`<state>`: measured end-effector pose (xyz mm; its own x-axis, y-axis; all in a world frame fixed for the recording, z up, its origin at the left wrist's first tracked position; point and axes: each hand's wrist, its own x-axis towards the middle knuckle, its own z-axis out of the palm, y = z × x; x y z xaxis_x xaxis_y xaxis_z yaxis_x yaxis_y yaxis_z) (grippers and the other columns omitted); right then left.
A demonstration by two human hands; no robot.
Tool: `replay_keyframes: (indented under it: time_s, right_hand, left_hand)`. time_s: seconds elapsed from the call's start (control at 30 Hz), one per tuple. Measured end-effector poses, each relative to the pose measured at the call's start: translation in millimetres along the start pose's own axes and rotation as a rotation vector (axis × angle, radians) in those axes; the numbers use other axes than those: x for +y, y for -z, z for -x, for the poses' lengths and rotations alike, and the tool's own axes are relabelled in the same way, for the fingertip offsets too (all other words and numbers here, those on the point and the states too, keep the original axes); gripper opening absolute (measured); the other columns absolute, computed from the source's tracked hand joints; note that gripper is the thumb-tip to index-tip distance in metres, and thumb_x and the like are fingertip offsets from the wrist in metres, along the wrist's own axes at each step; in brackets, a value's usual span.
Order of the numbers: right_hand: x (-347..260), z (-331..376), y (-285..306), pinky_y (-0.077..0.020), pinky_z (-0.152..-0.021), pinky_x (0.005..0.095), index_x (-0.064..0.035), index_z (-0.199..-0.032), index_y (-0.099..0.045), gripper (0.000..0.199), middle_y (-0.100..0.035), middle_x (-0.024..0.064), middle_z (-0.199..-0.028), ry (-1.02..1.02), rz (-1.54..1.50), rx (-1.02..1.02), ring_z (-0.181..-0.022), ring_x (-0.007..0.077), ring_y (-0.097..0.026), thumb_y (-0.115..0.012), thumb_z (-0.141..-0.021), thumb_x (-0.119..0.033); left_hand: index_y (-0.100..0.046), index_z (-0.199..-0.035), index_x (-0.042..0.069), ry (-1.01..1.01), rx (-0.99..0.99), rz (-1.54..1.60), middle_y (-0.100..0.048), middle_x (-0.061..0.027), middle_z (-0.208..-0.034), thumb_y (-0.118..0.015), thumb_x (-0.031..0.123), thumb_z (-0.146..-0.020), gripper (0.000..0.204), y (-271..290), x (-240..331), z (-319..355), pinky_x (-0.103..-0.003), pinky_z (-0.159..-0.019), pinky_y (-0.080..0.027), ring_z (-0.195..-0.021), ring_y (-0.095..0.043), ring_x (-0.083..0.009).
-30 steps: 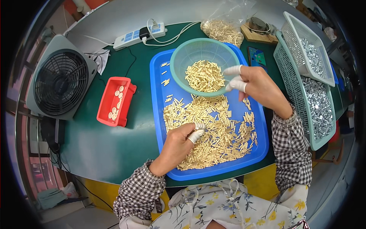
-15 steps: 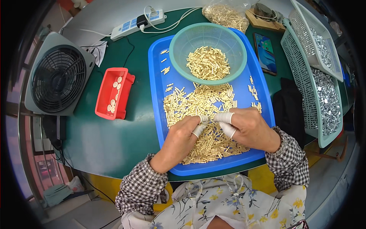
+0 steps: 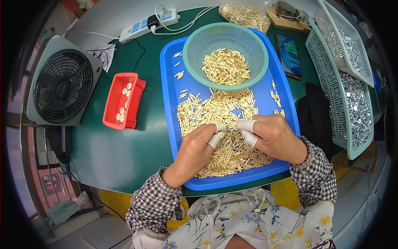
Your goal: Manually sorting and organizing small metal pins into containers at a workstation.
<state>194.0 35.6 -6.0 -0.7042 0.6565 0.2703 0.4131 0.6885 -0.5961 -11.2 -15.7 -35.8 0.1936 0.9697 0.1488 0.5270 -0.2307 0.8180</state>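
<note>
My left hand (image 3: 194,146) and my right hand (image 3: 277,137) face each other above a blue tray (image 3: 168,103), with white finger cots on thumbs and forefingers. Both are closed in a pinch, the fingertips a short gap apart. Between them shows a thin, small brass-coloured pin (image 3: 231,128), hard to tell from those behind it. A thick layer of loose brass-coloured pins (image 3: 234,162) covers much of the tray beneath my hands. At the tray's far end sits a pale green mesh colander (image 3: 192,62) with a heap of the same pins (image 3: 226,66).
Left of the tray stand a red bin (image 3: 109,108) with several round discs and a grey fan (image 3: 64,85). A power strip (image 3: 139,31), a bag of pins (image 3: 244,16) and a phone (image 3: 288,56) lie farther back. Baskets of silvery parts (image 3: 356,112) stand at right.
The fingertips of my two hands have moved slightly apart, my right hand a little to the right and up. Both still pinch. The whole view has shifted slightly.
</note>
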Motion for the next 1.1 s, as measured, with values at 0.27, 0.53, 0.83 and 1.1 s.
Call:
replay_keyframes:
  time_s: [0.27,0.53,0.83,1.1]
  right_hand:
    - [9.9,5.7,6.1,-0.0463,-0.049,0.0332,-0.0008,-0.096,-0.063,0.023,-0.060,0.0121,-0.068,-0.014,0.012,-0.041,-0.057,0.0252,-0.059,-0.066,-0.073,0.000]
    - [15.9,11.5,1.2,-0.0469,-0.051,0.0347,-0.0007,-0.097,-0.061,0.021,-0.060,0.0144,-0.069,0.001,-0.106,-0.100,-0.060,0.0274,-0.061,-0.064,-0.076,-0.002]
    - [18.1,11.2,8.4,-0.0470,-0.050,0.0320,-0.0002,-0.098,-0.061,0.015,-0.062,0.0120,-0.070,-0.169,-0.292,-0.176,-0.056,0.0216,-0.061,-0.060,-0.082,-0.002]
    - [23.3,12.7,13.8,-0.0454,-0.047,0.0263,0.0006,-0.099,-0.062,0.015,-0.063,0.0072,-0.068,-0.336,-0.556,-0.199,-0.052,0.0120,-0.060,-0.059,-0.085,-0.003]
  left_hand:
    - [-0.063,-0.097,0.000,0.002,0.015,0.001,-0.064,-0.0118,-0.082,-0.064,0.002,-0.081,0.017,-5.5,1.9,-3.1,-0.028,-0.060,-0.047,-0.069,-0.061,-0.0193]
    - [-0.061,-0.096,-0.001,0.066,-0.070,0.094,-0.061,-0.0138,-0.080,-0.065,0.002,-0.079,0.017,-8.3,12.6,-5.0,-0.033,-0.062,-0.048,-0.071,-0.060,-0.0267]
    - [-0.062,-0.101,-0.001,0.489,-0.228,0.594,-0.061,-0.0016,-0.077,-0.057,0.008,-0.089,0.015,-8.9,23.0,-6.8,-0.018,-0.042,-0.041,-0.048,-0.049,-0.0032]
    - [-0.063,-0.105,0.000,0.422,-0.177,0.467,-0.057,0.0008,-0.071,-0.055,0.006,-0.090,0.017,-14.6,18.8,-5.0,-0.017,-0.042,-0.041,-0.049,-0.048,-0.0023]
